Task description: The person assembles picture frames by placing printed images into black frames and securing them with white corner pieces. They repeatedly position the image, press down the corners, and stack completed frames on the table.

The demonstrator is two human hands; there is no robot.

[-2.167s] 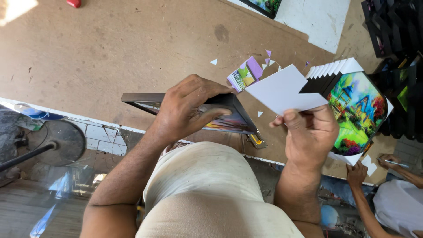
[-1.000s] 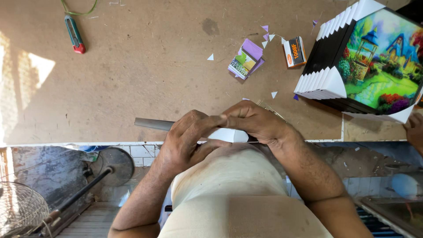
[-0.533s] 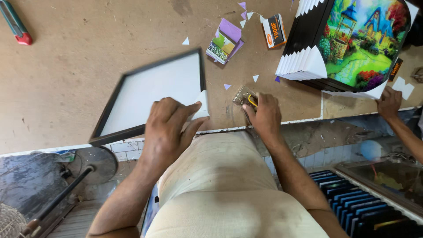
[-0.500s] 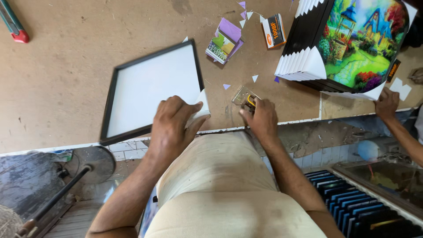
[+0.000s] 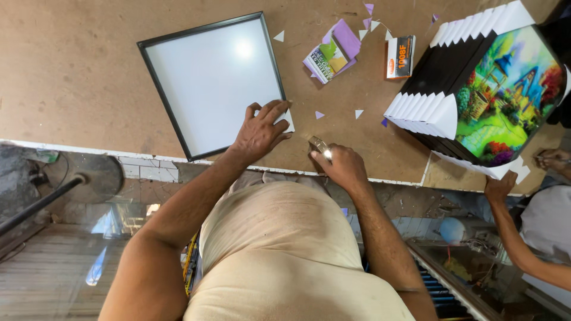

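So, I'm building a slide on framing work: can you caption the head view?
Left hand pressing a black picture frame flat on the workbench; right hand gripping a small metal tool.

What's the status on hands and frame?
Left hand flat on the black frame, corner pinned. Right hand closed on a small metal tool at the table edge. Paper scraps nearby, nothing blocking.

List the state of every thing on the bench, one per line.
Black picture frame: flat, white backing up.
Left hand: pressing the frame's corner.
Right hand: closed on a small metal tool.
Stack of framed pictures: piled, white corner guards on.
Small box: lying flat.
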